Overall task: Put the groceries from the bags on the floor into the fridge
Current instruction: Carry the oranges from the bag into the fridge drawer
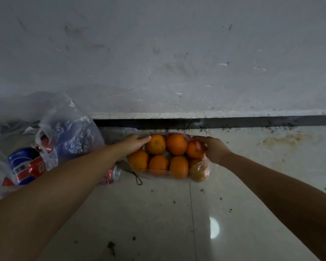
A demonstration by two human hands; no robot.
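Both hands are on the clear-wrapped pack of oranges (168, 157), which sits on the tiled floor (149, 213) by the wall: the left hand (135, 145) cups one end, the right hand (213, 149) grips the other. Lift it level, I'd say, supporting underneath so the thin wrap doesn't split. The plastic bag (64, 129) of drink cans (24, 164) waits alongside.

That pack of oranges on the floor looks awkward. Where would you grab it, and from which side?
Probably by its two short ends, one hand from each side, as the left hand and right hand do now. The pack of oranges is long, wrapped in thin clear film, and holds loose round fruit in two rows, so holding both ends likely keeps it from sagging or tearing.
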